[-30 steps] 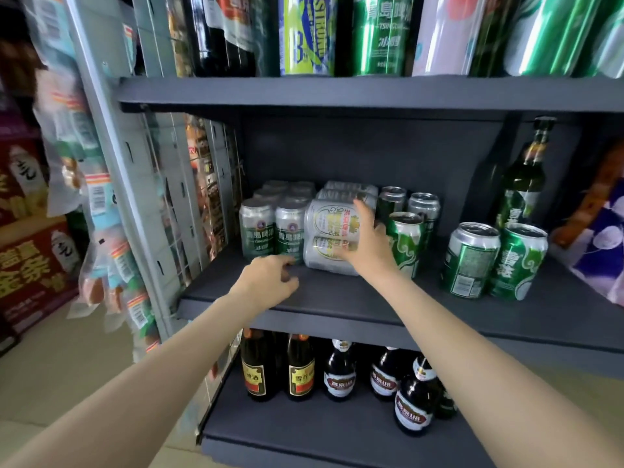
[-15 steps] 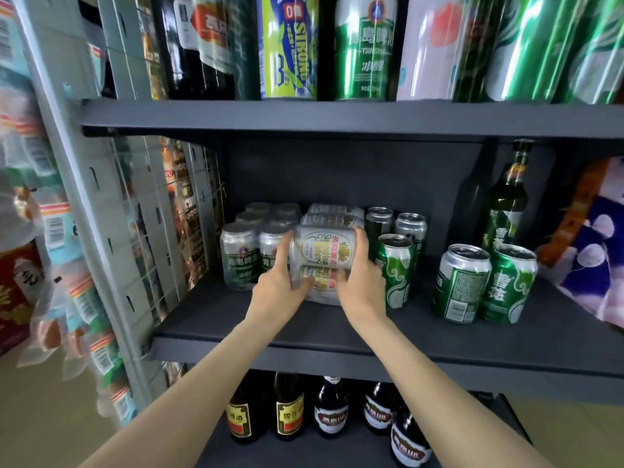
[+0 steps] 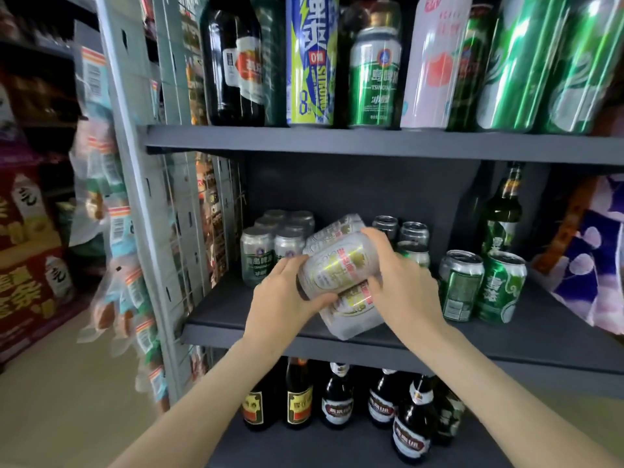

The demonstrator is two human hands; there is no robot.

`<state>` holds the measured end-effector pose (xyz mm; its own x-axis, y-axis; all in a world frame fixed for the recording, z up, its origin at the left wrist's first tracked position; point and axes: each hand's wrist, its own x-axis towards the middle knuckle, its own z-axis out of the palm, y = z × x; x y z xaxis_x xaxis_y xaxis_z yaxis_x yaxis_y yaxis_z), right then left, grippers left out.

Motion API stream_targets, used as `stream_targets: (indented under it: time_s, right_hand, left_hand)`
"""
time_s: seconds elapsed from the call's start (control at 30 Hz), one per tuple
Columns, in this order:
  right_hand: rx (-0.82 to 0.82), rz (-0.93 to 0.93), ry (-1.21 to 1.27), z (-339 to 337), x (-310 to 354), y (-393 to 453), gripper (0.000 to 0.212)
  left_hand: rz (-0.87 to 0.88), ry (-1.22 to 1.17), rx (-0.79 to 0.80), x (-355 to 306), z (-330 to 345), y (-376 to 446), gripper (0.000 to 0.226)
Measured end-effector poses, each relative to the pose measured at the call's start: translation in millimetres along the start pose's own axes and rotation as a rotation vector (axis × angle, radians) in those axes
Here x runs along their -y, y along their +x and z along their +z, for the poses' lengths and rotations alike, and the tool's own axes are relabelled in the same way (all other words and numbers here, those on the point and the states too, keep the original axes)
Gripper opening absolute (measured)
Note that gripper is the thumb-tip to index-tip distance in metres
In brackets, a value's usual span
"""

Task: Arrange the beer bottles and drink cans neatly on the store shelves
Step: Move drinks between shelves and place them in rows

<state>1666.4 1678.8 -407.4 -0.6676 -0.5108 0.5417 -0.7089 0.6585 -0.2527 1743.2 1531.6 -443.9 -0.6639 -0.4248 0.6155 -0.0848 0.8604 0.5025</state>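
— So, working from the left: what sits beside the pack on that dark grey metal middle shelf (image 3: 236,309)?

— A shrink-wrapped block of silver-and-green beer cans (image 3: 270,251), upright and square to the back; it looks like the line to match.

— And the left hand (image 3: 287,298)?

— Its fingers curl round the left end of the plastic-wrapped pack of white-and-gold cans (image 3: 341,275), thumb under the upper can; a firm hold, not a pinch.

— Where is the pack itself?

— Between the two hands at the shelf's front, lying on its side and tilted, its lower corner resting on the shelf near the edge; further cans of the same wrap run back behind it.

— The right hand (image 3: 401,285)?

— Wrapped over the right end, fingers on top and down the far side; both hands grip it.

— How would you do this well?

— Keep both ends held evenly, since film over round cans may slip; turn it until it sits flat, then slide it back beside the silver block; I judge a push safer than a lift.

— Any hazard on the right?

— Loose green upright cans (image 3: 415,244) stand just behind the right wrist, with two more green cans (image 3: 483,285) further right; swing the elbow gently or they may topple.
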Motion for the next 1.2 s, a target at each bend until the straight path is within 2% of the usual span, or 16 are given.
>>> stream_targets:
  time_s: [0.17,0.4,0.47,0.6,0.7,0.77,0.83,0.9,1.1,1.2]
  right_hand:
    - [-0.060,-0.098,-0.175,-3.5,17.0,7.9,0.060]
    - [-0.113,-0.236,-0.260,25.0,35.6,23.0,0.036]
    - [-0.131,-0.274,-0.271,33.9,37.7,22.5,0.041]
    - [0.016,-0.343,-0.130,48.6,22.7,29.4,0.034]
    - [0.087,-0.349,-0.034,49.4,5.6,32.0,0.045]
    - [0.124,-0.307,-0.030,48.5,-7.4,21.0,0.057]
    - [0.126,-0.284,-0.041,47.6,-23.8,8.0,0.071]
    - [0.114,-0.291,-0.068,48.1,-33.1,0.6,0.082]
    - [0.069,-0.244,-0.255,53.1,-35.0,10.7,0.085]
    - [0.059,-0.211,-0.329,58.9,-36.4,23.8,0.082]
  left_hand:
    - [-0.167,-0.123,0.000,1.8,5.0,-14.1,0.061]
    - [-0.282,-0.058,0.056,23.4,23.3,-13.2,0.051]
    - [-0.304,-0.014,0.074,29.8,30.6,-10.7,0.049]
    - [-0.268,0.097,0.130,37.7,36.3,2.1,0.048]
    - [-0.274,0.118,0.162,35.6,37.6,1.4,0.051]
    - [-0.251,0.123,0.126,30.2,37.2,-7.7,0.059]
    - [-0.114,0.114,0.055,25.1,38.1,-20.9,0.071]
    - [-0.017,0.123,0.093,20.9,40.9,-34.2,0.083]
    - [-0.067,0.135,0.233,15.6,46.2,-26.2,0.083]
    - [-0.046,0.264,0.312,21.2,49.2,-5.9,0.081]
